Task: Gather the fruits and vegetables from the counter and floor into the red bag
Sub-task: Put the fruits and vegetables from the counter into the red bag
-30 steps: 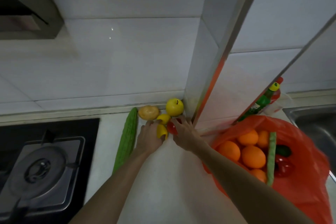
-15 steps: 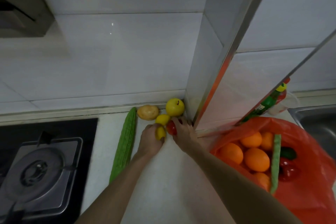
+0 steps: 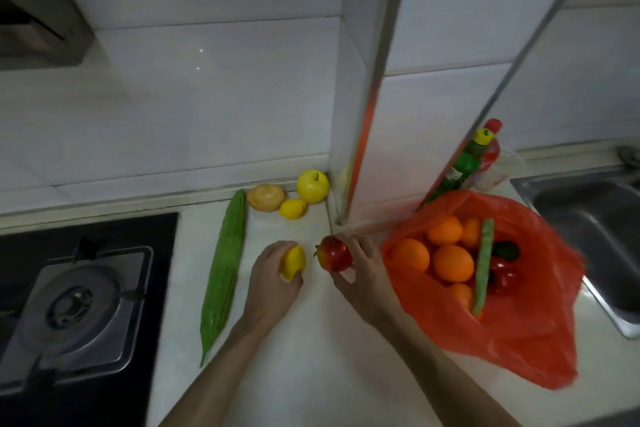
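The bottle (image 3: 465, 166) label is too blurred to read. My left hand (image 3: 273, 279) grips a lemon (image 3: 293, 262); my right hand (image 3: 363, 270) grips a red apple (image 3: 335, 253) beside the bag (image 3: 519, 333).

White counter (image 3: 311, 357) bears bitter gourd (image 3: 223, 270), potato (image 3: 265, 197), lemon (image 3: 293, 209), yellow apple (image 3: 312, 186), red bag (image 3: 519, 315).

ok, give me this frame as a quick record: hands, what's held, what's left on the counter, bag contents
left hand: shut on lemon
right hand: shut on red apple
left on counter: bitter gourd, potato, second lemon, yellow apple
red bag: open, on counter beside sink
bag contents: oranges, long green bean, dark red items, unclear
stove: far left
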### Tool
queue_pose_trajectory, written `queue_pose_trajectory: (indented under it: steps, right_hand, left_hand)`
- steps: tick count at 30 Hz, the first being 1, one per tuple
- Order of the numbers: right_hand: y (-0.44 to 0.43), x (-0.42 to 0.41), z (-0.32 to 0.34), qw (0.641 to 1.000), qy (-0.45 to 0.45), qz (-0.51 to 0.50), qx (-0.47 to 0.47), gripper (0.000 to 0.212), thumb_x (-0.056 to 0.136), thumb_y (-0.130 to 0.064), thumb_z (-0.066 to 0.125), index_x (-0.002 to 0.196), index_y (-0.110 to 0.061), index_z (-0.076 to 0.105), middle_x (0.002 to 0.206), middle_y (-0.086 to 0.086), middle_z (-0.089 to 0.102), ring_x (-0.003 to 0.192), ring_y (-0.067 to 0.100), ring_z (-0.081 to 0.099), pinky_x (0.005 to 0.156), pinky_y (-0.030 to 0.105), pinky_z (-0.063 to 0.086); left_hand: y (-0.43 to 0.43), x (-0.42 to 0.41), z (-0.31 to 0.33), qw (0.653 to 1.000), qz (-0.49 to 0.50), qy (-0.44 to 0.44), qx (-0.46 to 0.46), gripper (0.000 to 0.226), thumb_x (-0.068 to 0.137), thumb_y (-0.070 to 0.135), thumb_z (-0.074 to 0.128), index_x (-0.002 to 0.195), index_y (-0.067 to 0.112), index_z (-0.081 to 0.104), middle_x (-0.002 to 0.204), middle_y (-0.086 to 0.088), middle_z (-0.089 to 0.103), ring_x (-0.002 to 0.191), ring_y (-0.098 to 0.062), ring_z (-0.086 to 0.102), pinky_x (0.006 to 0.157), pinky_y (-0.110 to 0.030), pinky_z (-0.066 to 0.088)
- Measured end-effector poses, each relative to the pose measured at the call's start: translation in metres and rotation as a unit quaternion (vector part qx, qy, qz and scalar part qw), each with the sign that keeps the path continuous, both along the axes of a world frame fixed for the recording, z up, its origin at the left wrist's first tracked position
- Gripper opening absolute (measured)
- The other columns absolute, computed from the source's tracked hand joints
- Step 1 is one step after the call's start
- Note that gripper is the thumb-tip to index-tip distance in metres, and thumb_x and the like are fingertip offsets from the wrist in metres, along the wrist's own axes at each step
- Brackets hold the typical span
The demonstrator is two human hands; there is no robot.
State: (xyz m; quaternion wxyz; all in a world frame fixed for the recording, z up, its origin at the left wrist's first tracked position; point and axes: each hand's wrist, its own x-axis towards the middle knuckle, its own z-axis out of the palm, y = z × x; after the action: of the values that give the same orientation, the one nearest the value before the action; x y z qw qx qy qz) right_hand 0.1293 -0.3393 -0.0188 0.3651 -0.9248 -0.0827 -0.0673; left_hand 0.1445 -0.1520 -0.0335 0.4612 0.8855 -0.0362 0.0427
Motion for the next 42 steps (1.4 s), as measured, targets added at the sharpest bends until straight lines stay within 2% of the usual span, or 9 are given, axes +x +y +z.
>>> queue_pose_trajectory:
  steps: [5,8,10,13,19,23,29,35,42]
  right_hand:
    - [-0.052,-0.056,0.032,0.995,-0.051,-0.076,0.044,0.06,0.076,-0.018,0.076,0.129,-0.025,0.049,0.125,-0.001,0.052,0.113,0.013,0.049,0.093,0.025,0.045]
    - [-0.089,-0.078,0.047,0.988,-0.079,-0.131,0.022,0.063,0.072,-0.013,0.08,0.127,-0.022,0.051,0.127,-0.002,0.049,0.123,-0.005,0.034,0.093,0.012,0.04]
    - [-0.113,-0.086,0.053,0.983,-0.076,-0.165,0.017,0.062,0.073,-0.015,0.08,0.128,-0.02,0.051,0.132,-0.003,0.045,0.128,0.004,0.038,0.091,0.02,0.044]
    - [-0.148,-0.092,0.054,0.973,-0.037,-0.227,0.016,0.065,0.076,-0.021,0.077,0.132,-0.027,0.045,0.126,-0.001,0.048,0.106,0.013,0.051,0.082,0.022,0.047]
    - [-0.211,-0.082,0.031,0.95,0.018,-0.311,0.027,0.063,0.078,-0.022,0.075,0.133,-0.023,0.044,0.133,0.006,0.047,0.114,0.021,0.051,0.086,0.028,0.048]
    - [-0.234,-0.066,0.015,0.945,0.052,-0.322,0.02,0.061,0.08,-0.022,0.073,0.133,-0.023,0.043,0.133,0.008,0.047,0.118,0.024,0.048,0.089,0.028,0.043]
    - [-0.255,-0.034,-0.004,0.945,0.09,-0.314,0.006,0.062,0.082,-0.022,0.07,0.135,-0.022,0.039,0.133,0.011,0.044,0.12,0.028,0.045,0.093,0.031,0.043]
    - [-0.262,-0.017,-0.009,0.948,0.107,-0.301,0.001,0.064,0.084,-0.021,0.067,0.138,-0.024,0.034,0.136,0.012,0.038,0.125,0.03,0.039,0.098,0.039,0.043]
    - [-0.265,-0.018,-0.004,0.947,0.133,-0.29,-0.037,0.071,0.088,-0.026,0.061,0.147,-0.023,0.022,0.146,0.013,0.033,0.131,0.032,0.035,0.105,0.044,0.041]
  left_hand:
    - [-0.045,-0.018,0.022,0.998,-0.05,-0.041,-0.024,0.049,0.068,0.016,0.068,0.117,0.015,0.062,0.118,0.004,0.06,0.11,-0.017,0.057,0.089,-0.044,0.052]
    - [-0.082,-0.021,0.034,0.994,-0.089,-0.054,-0.033,0.05,0.069,0.009,0.071,0.118,0.015,0.062,0.12,-0.002,0.062,0.112,-0.021,0.058,0.089,-0.045,0.053]
    - [-0.107,-0.02,0.037,0.99,-0.121,-0.064,-0.036,0.052,0.068,0.006,0.071,0.118,0.014,0.062,0.121,-0.005,0.063,0.112,-0.023,0.059,0.087,-0.046,0.053]
    - [-0.143,-0.018,0.041,0.983,-0.165,-0.073,-0.027,0.052,0.068,0.015,0.068,0.12,0.015,0.061,0.123,-0.004,0.062,0.114,-0.019,0.057,0.094,-0.04,0.051]
    - [-0.211,-0.005,0.037,0.973,-0.226,-0.055,-0.001,0.045,0.075,0.019,0.07,0.119,0.016,0.061,0.12,-0.004,0.062,0.111,-0.019,0.057,0.096,-0.035,0.048]
    - [-0.239,0.004,0.027,0.97,-0.239,-0.021,0.036,0.048,0.076,0.018,0.07,0.122,0.015,0.059,0.123,-0.007,0.059,0.114,-0.023,0.055,0.099,-0.035,0.045]
    - [-0.257,0.017,0.01,0.97,-0.226,0.008,0.091,0.049,0.082,0.019,0.066,0.129,0.016,0.052,0.125,-0.007,0.052,0.116,-0.021,0.049,0.093,-0.021,0.034]
    - [-0.261,0.025,0.004,0.969,-0.223,0.012,0.109,0.049,0.082,0.017,0.064,0.129,0.017,0.051,0.116,-0.007,0.048,0.108,-0.022,0.05,0.091,-0.029,0.043]
    - [-0.257,0.028,0.007,0.967,-0.22,0.006,0.129,0.054,0.083,0.019,0.062,0.134,0.015,0.046,0.123,-0.01,0.046,0.114,-0.025,0.048,0.096,-0.033,0.042]
